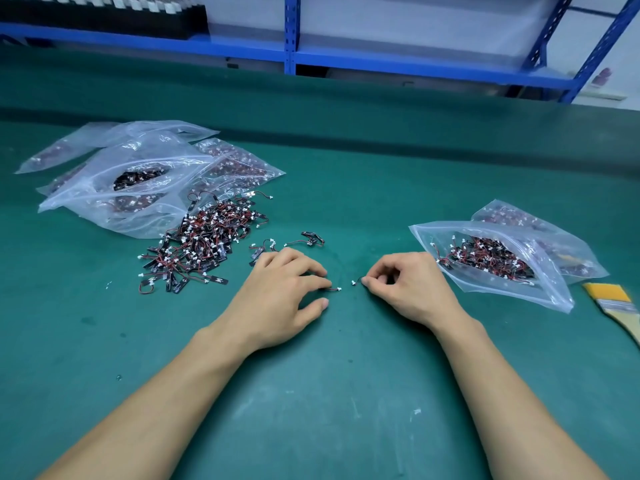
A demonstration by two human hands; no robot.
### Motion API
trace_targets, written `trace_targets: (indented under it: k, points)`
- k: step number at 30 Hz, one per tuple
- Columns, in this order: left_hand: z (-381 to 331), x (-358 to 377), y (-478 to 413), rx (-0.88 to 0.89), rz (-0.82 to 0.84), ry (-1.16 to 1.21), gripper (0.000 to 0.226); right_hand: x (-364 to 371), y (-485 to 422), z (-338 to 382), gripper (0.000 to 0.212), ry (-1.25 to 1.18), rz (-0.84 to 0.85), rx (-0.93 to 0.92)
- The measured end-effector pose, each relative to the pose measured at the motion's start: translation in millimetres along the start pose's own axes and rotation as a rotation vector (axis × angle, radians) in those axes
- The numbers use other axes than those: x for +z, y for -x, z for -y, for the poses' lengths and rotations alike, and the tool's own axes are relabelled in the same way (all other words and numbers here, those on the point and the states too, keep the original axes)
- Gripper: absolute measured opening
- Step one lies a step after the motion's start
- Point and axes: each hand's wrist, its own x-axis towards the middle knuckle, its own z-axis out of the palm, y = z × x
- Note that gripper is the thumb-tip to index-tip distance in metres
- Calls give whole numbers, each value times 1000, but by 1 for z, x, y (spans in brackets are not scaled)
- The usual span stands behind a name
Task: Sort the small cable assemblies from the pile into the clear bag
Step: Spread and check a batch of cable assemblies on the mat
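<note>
Cable assemblies (201, 244): the bulk lies in a loose pile on the green mat (346, 393), left of centre, touching the front edge of a heap of filled bags (138, 168). A few strays (311, 239) lie between the pile and the left hand (280, 296), apparently drawn out for easier picking.

Left hand: palm down on the mat, fingers bent, thumb apart from them. A short wire with a white plug (335, 289) shows at the forefinger tip. Whether it is pinned to the mat or gripped cannot be told.

Right hand (408, 289): fingers curled in, thumb and forefinger pinching a second wire (356, 281), its plug end pointing toward the left hand. The two plugs are near but apart.

Clear bag (550, 289): flat on the mat just right of the right hand, mouth gaping toward the hands, partly filled with the same parts. This placing is judged to keep the drop-in short. Another filled bag (571, 244) lies behind it, and a brush (616, 303) lies to its right.

Assessment: handling single pieces suggests separating or checking before bagging. The pile is large, so the task is far from complete.
</note>
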Motion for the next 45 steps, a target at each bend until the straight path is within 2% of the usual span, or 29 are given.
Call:
trace_targets:
  k: [4, 7, 12, 15, 19, 25, 28, 30, 33, 36, 41, 45]
  points:
    - [-9, 1, 2, 117, 44, 53, 34, 5, 0, 2, 10, -51, -18, 39]
    - [-9, -2, 2, 141, 1, 96, 34, 5, 0, 2, 10, -90, -20, 63]
    - [13, -10, -12, -54, -193, 46, 30, 6, -3, 1, 13, -115, -90, 133]
    - [26, -10, -29, -177, -155, -56, 37, 7, -3, 2, 13, -133, -111, 144]
    - [41, -3, -33, -151, -91, -273, 48, 7, -2, 1, 14, -157, -112, 139]
    - [76, -23, -31, -165, -180, -407, 44, 8, -2, 2, 18, -165, -128, 110]
    - [70, -23, -38, -94, -269, -374, 33, 8, -3, 2, 18, -184, -142, 108]
    - [58, -21, -48, -28, -262, -341, 36, 8, -3, 1, 17, -194, -147, 110]
    - [45, -15, -66, 3, -38, -299, 54, 9, -3, 1, 16, -207, -152, 116]
    - [41, -9, -78, -33, 120, -292, 43, 9, -3, 1, 16, -220, -152, 116]
    - [34, -11, -66, -19, 58, -137, 25, 9, -3, 1, 16, -226, -154, 109]
    - [23, -14, -39, -98, -87, 128, 16, 7, -1, 6, 13, -251, -177, 46]
